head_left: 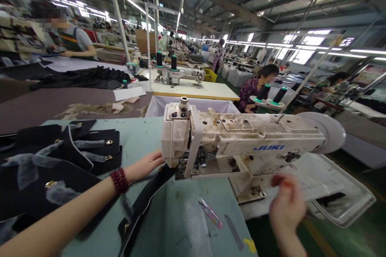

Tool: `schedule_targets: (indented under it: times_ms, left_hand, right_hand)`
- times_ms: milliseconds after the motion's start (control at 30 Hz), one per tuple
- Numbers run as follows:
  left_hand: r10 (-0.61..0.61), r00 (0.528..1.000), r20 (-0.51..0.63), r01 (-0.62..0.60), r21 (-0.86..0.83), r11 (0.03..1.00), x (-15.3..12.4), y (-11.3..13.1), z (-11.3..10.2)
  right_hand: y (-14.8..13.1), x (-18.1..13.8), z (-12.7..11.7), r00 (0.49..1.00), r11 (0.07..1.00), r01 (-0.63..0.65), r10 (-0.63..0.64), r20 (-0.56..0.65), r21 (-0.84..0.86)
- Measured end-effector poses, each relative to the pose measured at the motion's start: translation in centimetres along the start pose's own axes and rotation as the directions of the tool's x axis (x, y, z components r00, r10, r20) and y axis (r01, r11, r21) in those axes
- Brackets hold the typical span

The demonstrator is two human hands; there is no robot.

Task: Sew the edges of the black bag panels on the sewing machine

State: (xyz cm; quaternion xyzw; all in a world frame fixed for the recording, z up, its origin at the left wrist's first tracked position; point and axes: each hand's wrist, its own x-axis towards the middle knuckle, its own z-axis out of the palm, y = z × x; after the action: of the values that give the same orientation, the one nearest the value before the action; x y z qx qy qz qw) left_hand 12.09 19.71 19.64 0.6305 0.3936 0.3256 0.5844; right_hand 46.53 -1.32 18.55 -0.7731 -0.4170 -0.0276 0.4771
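black fabric strip (141, 204) under left hand (144, 165), possibly pinched

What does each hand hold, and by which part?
The left hand presses the black fabric strip near the needle; the blurred right hand cannot be told.

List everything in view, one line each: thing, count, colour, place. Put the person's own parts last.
sewing machine: one, off-white with blue lettering, centre of the green table
black strip: one, black, running from under the machine head toward the near edge
stacked pieces: several, black with brass studs, left on the table
thread snips: one, pink and silver, on the table in front of the machine
thread cones: two, black on green bases, behind the machine
co-workers: several, seated at tables farther back
bracelet: one, dark red beads, left wrist
left hand: on the strip beside the needle
right hand: blurred, below the machine arm; grip unclear
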Motion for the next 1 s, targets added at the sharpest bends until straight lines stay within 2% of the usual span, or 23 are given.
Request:
schedule_targets:
  times_ms: [33,67,100,133,167,233,300,433,567,767,1000]
  left_hand:
    - [-0.007,0.999,0.032,0.007,0.005,1.0,0.5,-0.7,0.3]
    - [-0.012,0.998,0.059,0.012,0.013,1.0,0.8,-1.3,0.7]
    - [-0.016,0.997,0.08,0.015,0.019,1.0,0.8,-1.9,1.1]
    - [-0.021,0.995,0.1,0.019,0.024,1.0,0.8,-2.3,1.3]
    - [-0.027,0.992,0.12,0.024,0.026,0.999,0.6,-2.6,1.4]
    - [-0.049,0.984,0.172,0.044,0.03,0.999,0.3,-3.0,1.4]
    - [-0.076,0.97,0.231,0.072,0.026,0.997,0.0,-3.1,1.2]
    - [-0.126,0.934,0.335,0.137,-0.01,0.99,-0.2,-3.1,1.2]
    - [-0.172,0.912,0.372,0.211,-0.068,0.975,-0.7,-3.7,1.7]
    - [-0.231,0.925,0.302,0.286,-0.152,0.946,-2.0,-5.4,2.7]
    - [-0.255,0.948,0.191,0.29,-0.186,0.939,-2.6,-4.9,3.4]
  right_hand:
    - [-1.3,-2.8,2.3,0.986,0.994,0.0,-0.018,0.164,0.111]
    - [-2.6,-5.5,4.9,0.932,0.976,-0.018,-0.062,0.356,0.218]
    - [-3.9,-7.9,7.5,0.884,0.961,-0.045,-0.09,0.46,0.274]
    - [-5.2,-9.8,9.9,0.804,0.925,-0.144,-0.097,0.587,0.35]
    - [-6.4,-11.2,12.1,0.714,0.856,-0.303,-0.087,0.695,0.419]
    - [-8.4,-12.5,15.3,0.587,0.708,-0.543,-0.064,0.807,0.451]
    - [-9.8,-12.4,16.9,0.535,0.616,-0.662,-0.009,0.845,0.426]
    - [-10.6,-11.5,17.2,0.494,0.558,-0.739,0.068,0.867,0.378]
    - [-10.5,-11.4,16.9,0.51,0.584,-0.716,0.062,0.858,0.383]
    - [-10.1,-10.8,16.6,0.548,0.66,-0.648,0.057,0.834,0.381]
    - [-9.4,-9.3,16.6,0.535,0.699,-0.61,0.016,0.845,0.373]
